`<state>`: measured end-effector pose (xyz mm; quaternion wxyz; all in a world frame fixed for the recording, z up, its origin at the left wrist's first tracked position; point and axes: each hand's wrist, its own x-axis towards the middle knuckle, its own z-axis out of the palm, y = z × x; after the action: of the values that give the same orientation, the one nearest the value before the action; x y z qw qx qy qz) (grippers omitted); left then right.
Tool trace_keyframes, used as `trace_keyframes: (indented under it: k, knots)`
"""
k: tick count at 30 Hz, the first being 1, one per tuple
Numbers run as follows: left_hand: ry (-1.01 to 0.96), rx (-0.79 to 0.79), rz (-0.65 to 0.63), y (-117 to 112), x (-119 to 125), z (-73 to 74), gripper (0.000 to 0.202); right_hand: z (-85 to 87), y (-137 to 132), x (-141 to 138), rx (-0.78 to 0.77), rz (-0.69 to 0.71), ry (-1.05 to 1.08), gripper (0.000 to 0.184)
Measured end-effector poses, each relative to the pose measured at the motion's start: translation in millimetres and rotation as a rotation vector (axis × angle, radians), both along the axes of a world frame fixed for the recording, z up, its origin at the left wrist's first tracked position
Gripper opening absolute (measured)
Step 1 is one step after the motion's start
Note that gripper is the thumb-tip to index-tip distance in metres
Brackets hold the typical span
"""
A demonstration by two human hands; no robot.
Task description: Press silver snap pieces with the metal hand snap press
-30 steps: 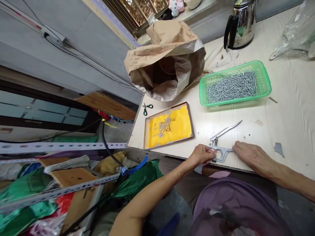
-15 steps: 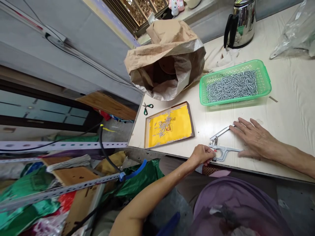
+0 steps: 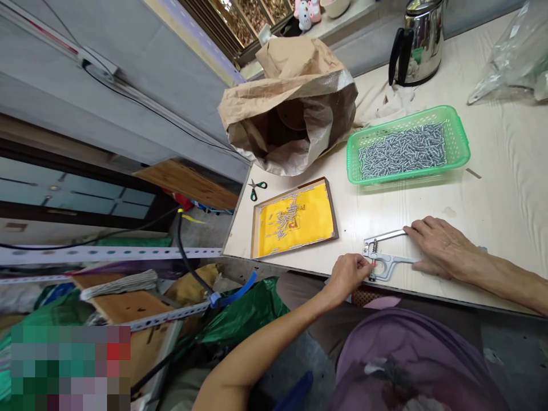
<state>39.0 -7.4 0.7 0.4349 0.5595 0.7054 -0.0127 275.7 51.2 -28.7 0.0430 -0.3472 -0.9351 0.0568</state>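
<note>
Near the table's front edge lies a silver pair of hand-press pliers with a coiled spring and a small red part at its jaw. My right hand is wrapped over the far ends of its two handles, fingers curled on the upper one. At the jaw, my left hand is closed in a pinch; whatever is between its fingertips is too small to make out. To the left, a shallow tray with a yellow lining holds a scatter of small metal pins. A green basket behind is filled with small silver spring-like pieces.
A large open brown paper sack stands behind the tray. Scissors with dark green handles lie by the table's left edge. A steel kettle and a clear plastic bag are at the back right.
My right hand has gone from spread fingers to curled ones, pressing on the handles. The pliers' upper handle has come down towards the lower one. My left hand stays at the jaw.
</note>
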Motion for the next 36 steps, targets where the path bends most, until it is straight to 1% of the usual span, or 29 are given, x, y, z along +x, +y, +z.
trace_keyframes:
  k: [2,3,5,6,8,10,13,15,16,17,20,21,23,25,27,29,31,32,33,34,36]
  knots:
    - [0.088,0.279,-0.168,-5,6,0.8,0.012,2.3,-2,-2,0.003,-0.009,-0.010,0.045]
    - [0.108,0.394,-0.257,-5,10,-0.2,0.013,3.4,-3,-3,0.004,-0.013,-0.016,0.044]
    - [0.113,0.537,-0.440,-2,21,-4.9,0.025,5.0,-6,-4,0.007,-0.022,-0.022,0.044]
    - [0.110,0.574,-0.517,3,27,-8.0,0.034,5.5,-7,-4,0.010,-0.027,-0.019,0.044]
    - [0.111,0.596,-0.625,13,37,-14.2,0.048,6.1,-10,-5,0.018,-0.035,-0.011,0.044]
    - [0.121,0.575,-0.688,25,44,-18.0,0.058,6.5,-12,-5,0.023,-0.038,-0.009,0.046]
    - [0.138,0.526,-0.751,37,46,-17.7,0.063,7.7,-13,-4,0.019,-0.063,-0.012,0.051]
    - [0.126,0.511,-0.771,40,46,-16.0,0.060,8.3,-13,-4,0.021,-0.085,-0.022,0.050]
    - [0.110,0.509,-0.774,41,45,-15.6,0.056,8.3,-13,-4,0.030,-0.091,-0.032,0.046]
    - [0.093,0.511,-0.772,42,45,-15.8,0.050,7.8,-13,-4,0.043,-0.093,-0.044,0.039]
    - [0.071,0.529,-0.749,41,46,-19.1,0.033,4.5,-14,-4,0.094,-0.072,-0.052,0.008]
    - [0.077,0.536,-0.738,42,47,-20.6,0.030,3.1,-14,-4,0.101,-0.063,-0.038,0.007]
    - [0.086,0.544,-0.722,43,49,-22.9,0.031,1.3,-14,-5,0.098,-0.045,0.004,0.020]
    - [0.083,0.545,-0.721,45,50,-23.9,0.033,1.2,-13,-5,0.079,-0.039,0.032,0.025]
    - [0.075,0.558,-0.718,46,49,-25.0,0.030,2.3,-10,-2,0.054,-0.060,0.049,0.020]
    - [0.069,0.611,-0.688,43,48,-28.4,0.031,2.8,-2,5,-0.003,-0.059,0.091,0.007]
    - [0.085,0.713,-0.625,34,49,-35.6,0.042,1.1,9,13,-0.083,-0.015,0.155,0.028]
    - [0.099,0.774,-0.593,27,51,-40.3,0.045,-0.8,15,16,-0.112,0.009,0.180,0.034]
    - [0.110,0.834,-0.572,18,54,-45.3,0.045,-3.1,21,19,-0.121,0.017,0.195,0.035]
    - [0.112,0.885,-0.564,9,58,-50.2,0.044,-5.6,26,21,-0.108,0.000,0.194,0.032]
    - [0.081,0.941,-0.589,-9,67,-57.9,0.044,-9.5,37,20,-0.048,-0.058,0.149,0.023]
